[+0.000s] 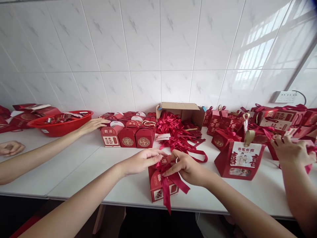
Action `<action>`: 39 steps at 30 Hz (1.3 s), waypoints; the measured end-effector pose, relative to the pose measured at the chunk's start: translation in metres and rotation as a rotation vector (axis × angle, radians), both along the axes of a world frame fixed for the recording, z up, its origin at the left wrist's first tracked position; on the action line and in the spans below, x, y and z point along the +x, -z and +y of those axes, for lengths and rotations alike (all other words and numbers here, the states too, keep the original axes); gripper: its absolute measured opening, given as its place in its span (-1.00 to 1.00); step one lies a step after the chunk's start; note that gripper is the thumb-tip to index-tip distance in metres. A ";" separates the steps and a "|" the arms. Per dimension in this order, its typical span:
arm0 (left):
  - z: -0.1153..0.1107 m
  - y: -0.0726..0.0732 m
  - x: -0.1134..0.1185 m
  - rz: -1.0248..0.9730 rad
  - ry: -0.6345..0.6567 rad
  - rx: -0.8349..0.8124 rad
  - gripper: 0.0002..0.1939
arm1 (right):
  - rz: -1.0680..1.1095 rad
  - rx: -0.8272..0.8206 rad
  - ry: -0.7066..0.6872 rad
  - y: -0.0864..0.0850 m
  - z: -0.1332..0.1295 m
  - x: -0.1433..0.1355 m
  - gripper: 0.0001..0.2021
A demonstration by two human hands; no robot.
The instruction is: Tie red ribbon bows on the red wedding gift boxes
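Note:
A small red gift box [155,181] with gold print and a white panel stands near the table's front edge. Dark red satin ribbon [166,195] is looped at its top, and two tails hang down its front and side. My left hand [142,161] reaches to the box top from the left, its fingers closed on the ribbon near the handle. From the right, my right hand [189,167] pinches the ribbon loops, with a ring on one finger. The fingers partly hide the knot area.
Behind are filled red boxes [127,137], a cardboard carton [198,115] spilling ribbons [170,124], and a red basin [60,124]. Beribboned boxes crowd the right, with a larger red box [241,162] in front. Other people's hands reach in at left [92,125] and right [292,150].

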State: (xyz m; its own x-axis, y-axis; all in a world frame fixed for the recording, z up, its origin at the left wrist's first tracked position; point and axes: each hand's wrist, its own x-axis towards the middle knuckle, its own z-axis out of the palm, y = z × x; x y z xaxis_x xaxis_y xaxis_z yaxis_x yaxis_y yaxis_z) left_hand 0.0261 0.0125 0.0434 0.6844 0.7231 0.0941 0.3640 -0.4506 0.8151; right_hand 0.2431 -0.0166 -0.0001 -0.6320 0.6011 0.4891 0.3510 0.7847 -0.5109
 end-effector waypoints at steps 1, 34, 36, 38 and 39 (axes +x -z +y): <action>0.001 0.000 -0.001 0.029 -0.032 0.075 -0.72 | -0.006 -0.011 0.000 0.000 0.000 0.000 -0.50; -0.019 0.025 0.017 -0.246 -0.318 -0.032 -0.68 | 0.389 -0.214 0.170 0.015 -0.003 -0.014 -0.93; -0.018 0.029 0.018 -0.254 -0.348 -0.030 -0.69 | 0.414 -0.250 0.185 0.015 -0.003 -0.014 -0.94; -0.018 0.032 0.019 -0.268 -0.363 -0.025 -0.71 | 0.441 -0.284 0.193 0.017 -0.002 -0.015 -0.93; -0.018 0.033 0.019 -0.281 -0.361 -0.027 -0.72 | 0.457 -0.293 0.194 0.018 -0.002 -0.015 -0.93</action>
